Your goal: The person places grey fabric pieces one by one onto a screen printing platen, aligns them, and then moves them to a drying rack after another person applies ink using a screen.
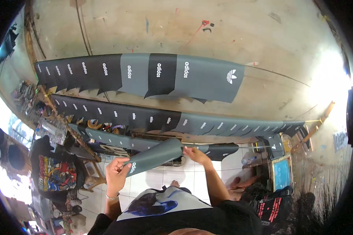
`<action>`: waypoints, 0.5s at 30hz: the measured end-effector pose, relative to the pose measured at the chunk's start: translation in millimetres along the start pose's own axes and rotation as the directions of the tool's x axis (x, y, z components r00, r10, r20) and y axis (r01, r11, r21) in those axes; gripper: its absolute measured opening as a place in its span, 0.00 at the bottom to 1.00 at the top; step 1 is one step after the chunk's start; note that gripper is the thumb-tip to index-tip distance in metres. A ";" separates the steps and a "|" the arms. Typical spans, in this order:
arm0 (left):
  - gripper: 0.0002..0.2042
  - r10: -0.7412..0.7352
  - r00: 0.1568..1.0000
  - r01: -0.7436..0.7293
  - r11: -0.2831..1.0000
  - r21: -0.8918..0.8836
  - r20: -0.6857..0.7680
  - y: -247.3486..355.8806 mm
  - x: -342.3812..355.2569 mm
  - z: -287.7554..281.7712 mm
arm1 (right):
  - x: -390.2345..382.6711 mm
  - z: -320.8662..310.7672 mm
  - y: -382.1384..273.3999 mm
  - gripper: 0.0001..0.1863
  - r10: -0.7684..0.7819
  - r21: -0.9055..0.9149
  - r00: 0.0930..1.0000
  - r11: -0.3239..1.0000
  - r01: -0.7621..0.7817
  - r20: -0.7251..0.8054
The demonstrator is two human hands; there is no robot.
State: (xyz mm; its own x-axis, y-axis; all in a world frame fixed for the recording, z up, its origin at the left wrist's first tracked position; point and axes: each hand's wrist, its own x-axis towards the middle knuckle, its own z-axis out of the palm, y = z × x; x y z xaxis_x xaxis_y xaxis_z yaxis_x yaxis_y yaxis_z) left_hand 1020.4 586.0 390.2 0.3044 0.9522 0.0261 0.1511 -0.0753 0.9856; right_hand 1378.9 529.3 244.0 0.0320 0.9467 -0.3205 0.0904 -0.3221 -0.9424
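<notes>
I hold a dark grey-green printed panel (155, 156), a flexible sheet with white lettering near its left end. My left hand (117, 171) pinches that left end between thumb and fingers. At the sheet's far right end is my right hand (196, 155), its fingers closed on the edge; their tips are partly hidden. The sheet slants up to the right, in front of the lowest hanging row. On that row, a black panel (223, 151) hangs to the right of my right hand, and grey panels (106, 138) hang to the left.
Two longer rows of black and grey printed panels (208, 76) (145, 117) hang farther off, before a stained wall (145, 27). A person in a printed black shirt (59, 168) is at left, another (272, 205) at lower right. Near the latter stands a blue framed screen (282, 174).
</notes>
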 end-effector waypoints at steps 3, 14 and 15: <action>0.10 0.053 0.994 -0.053 0.999 -0.002 0.097 13.4 18.5 -5.3 | -14.5 2.2 -14.2 0.18 -0.022 0.348 0.974 0.932 0.102 -0.227; 0.13 0.804 0.589 -0.799 0.595 -0.093 0.080 209.9 153.2 132.8 | -127.2 -167.3 -317.2 0.11 -0.777 -0.160 0.314 0.465 0.871 -0.546; 0.12 0.686 0.705 -0.655 0.727 -0.206 0.181 227.7 160.9 152.5 | -131.7 -196.8 -321.7 0.13 -0.737 -0.116 0.386 0.528 0.841 -0.555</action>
State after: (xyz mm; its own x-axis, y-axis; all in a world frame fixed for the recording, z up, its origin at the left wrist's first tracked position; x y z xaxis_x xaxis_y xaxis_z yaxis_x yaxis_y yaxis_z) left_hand 1247.1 676.9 593.3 0.4883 0.5659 0.6643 -0.2829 -0.6175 0.7339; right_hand 1541.5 508.1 608.2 0.4985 0.6021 0.6236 0.1905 0.6257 -0.7564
